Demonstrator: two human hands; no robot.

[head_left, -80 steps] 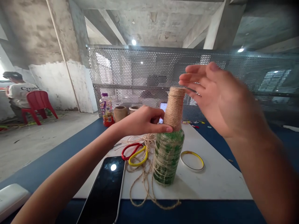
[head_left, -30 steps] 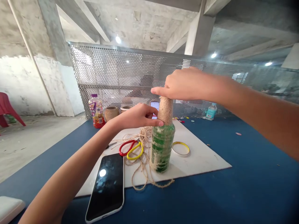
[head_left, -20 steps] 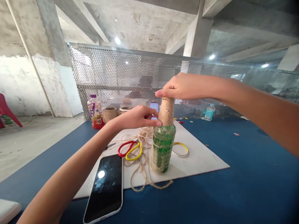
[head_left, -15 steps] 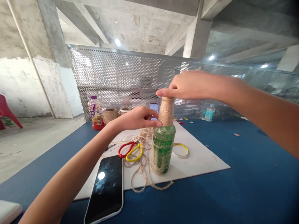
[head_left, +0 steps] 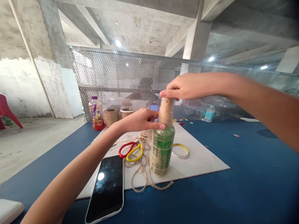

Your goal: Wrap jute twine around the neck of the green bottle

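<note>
A wide blue bench [head_left: 233, 193] fills the lower view, backed by a perforated metal screen [head_left: 112, 81]. A white board [head_left: 201, 161] lies flat on the bench. Near the board's front edge a green bottle [head_left: 162, 152] stands upright. Its neck is wrapped closely in twine and its body more loosely.

The left hand [head_left: 140, 120] reaches in from the left. Its fingers are closed on the base of the bottle's neck, with the thumb pressed flat against the wrapped shoulder. The right hand [head_left: 187, 86] comes in from the right above the bottle. Its thumb and forefinger are pinched together and touch the top rim of the neck. Whether a strand lies between them cannot be told.

A dark-screened phone [head_left: 107, 186] lies left of the bottle, half on the board and half on the bench. Loose twine [head_left: 142, 174] trails from the bottle's foot over the board's front edge. Scissors [head_left: 129, 151] with red and yellow handles lie just beside the bottle on its left, and a yellow-edged ring [head_left: 181, 150] lies flat on its right. By the screen stand a juice bottle [head_left: 96, 113] and a twine spool [head_left: 111, 116].
</note>
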